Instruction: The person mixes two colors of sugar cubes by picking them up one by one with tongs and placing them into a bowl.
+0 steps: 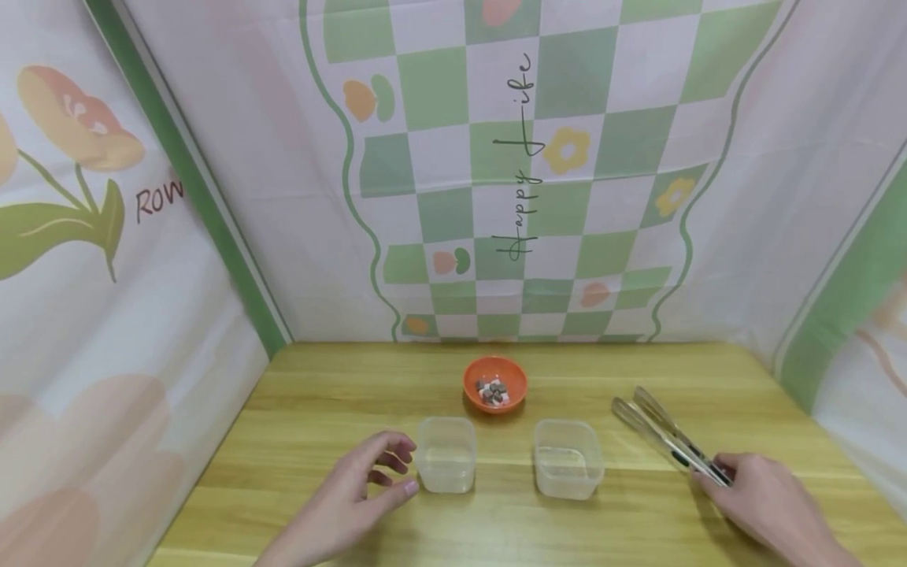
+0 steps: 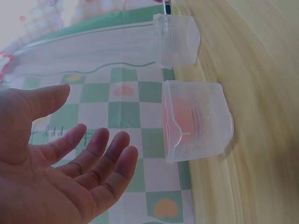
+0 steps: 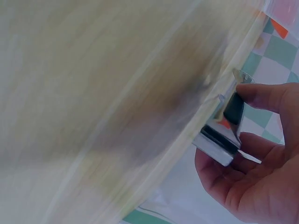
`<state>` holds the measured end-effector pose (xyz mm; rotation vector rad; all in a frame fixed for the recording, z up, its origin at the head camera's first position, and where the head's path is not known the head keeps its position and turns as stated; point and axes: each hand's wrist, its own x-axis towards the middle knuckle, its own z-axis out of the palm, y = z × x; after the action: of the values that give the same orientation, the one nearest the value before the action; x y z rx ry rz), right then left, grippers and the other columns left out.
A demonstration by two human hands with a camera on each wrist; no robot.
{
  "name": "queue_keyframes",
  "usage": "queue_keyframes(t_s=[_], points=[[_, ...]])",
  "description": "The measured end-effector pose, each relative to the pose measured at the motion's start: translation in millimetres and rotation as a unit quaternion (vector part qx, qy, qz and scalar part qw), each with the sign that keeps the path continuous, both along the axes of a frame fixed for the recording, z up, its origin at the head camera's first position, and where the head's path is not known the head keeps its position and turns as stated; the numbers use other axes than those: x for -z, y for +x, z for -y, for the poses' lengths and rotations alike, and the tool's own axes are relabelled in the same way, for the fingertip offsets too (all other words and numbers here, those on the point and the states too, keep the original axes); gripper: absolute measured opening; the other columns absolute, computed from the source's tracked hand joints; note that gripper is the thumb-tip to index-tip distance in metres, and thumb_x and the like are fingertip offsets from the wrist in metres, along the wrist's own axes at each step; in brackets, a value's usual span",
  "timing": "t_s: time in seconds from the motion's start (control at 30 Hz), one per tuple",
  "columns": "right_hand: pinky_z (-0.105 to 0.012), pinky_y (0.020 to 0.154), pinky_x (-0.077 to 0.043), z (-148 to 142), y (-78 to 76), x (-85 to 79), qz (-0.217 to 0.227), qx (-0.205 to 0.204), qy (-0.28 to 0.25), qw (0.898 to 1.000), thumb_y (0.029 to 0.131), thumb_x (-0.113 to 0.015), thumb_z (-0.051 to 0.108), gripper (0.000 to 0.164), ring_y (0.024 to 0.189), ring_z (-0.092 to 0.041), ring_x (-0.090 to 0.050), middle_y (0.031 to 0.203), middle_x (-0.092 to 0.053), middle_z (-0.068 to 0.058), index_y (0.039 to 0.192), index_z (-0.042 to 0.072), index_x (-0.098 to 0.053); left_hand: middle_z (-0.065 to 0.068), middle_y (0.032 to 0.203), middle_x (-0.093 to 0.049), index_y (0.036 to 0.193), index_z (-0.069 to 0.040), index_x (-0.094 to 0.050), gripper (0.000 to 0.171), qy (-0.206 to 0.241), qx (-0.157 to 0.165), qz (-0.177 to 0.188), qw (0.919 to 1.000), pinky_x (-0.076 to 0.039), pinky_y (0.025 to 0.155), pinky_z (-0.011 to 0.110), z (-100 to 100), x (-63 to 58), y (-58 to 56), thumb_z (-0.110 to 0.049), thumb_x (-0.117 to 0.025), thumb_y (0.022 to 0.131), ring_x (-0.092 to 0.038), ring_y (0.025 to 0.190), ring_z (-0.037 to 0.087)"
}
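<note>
My right hand [image 1: 768,498] grips a pair of metal tongs [image 1: 666,435] by the handle end, their two arms spread and pointing away to the upper left. The right wrist view shows thumb and fingers on either side of the tongs [image 3: 223,133], by the dark grips. Beside the left clear plastic container [image 1: 446,457] is my left hand [image 1: 354,488], fingers loosely bent and holding nothing. In the left wrist view a gap separates that hand [image 2: 70,163] from the container [image 2: 205,121]. A second clear container [image 1: 567,461] stands to the right.
Behind the containers sits an orange bowl [image 1: 513,378] with several small brown and white pieces [image 1: 492,391] in it. Everything stands on a wooden table [image 1: 340,386]. Printed curtains [image 1: 439,157] hang at its back and sides.
</note>
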<state>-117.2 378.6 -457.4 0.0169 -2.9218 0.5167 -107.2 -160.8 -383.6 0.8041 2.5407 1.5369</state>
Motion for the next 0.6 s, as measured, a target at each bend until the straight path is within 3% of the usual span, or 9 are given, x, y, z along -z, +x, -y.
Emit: queue_keyframes(t_s=[0.6], points=[[-0.032, 0.052, -0.026, -2.2, -0.6, 8.3, 0.008, -0.018, 0.02, 1.0, 0.094, -0.079, 0.032, 0.042, 0.056, -0.017, -0.036, 0.059, -0.033, 0.004, 0.068, 0.02, -0.048, -0.002, 0.118, -0.063, 0.133, -0.015, -0.06, 0.035, -0.015, 0.003, 0.026, 0.9995, -0.058, 0.092, 0.035, -0.5, 0.6, -0.9, -0.028, -0.072, 0.102, -0.062, 0.11, 0.019]])
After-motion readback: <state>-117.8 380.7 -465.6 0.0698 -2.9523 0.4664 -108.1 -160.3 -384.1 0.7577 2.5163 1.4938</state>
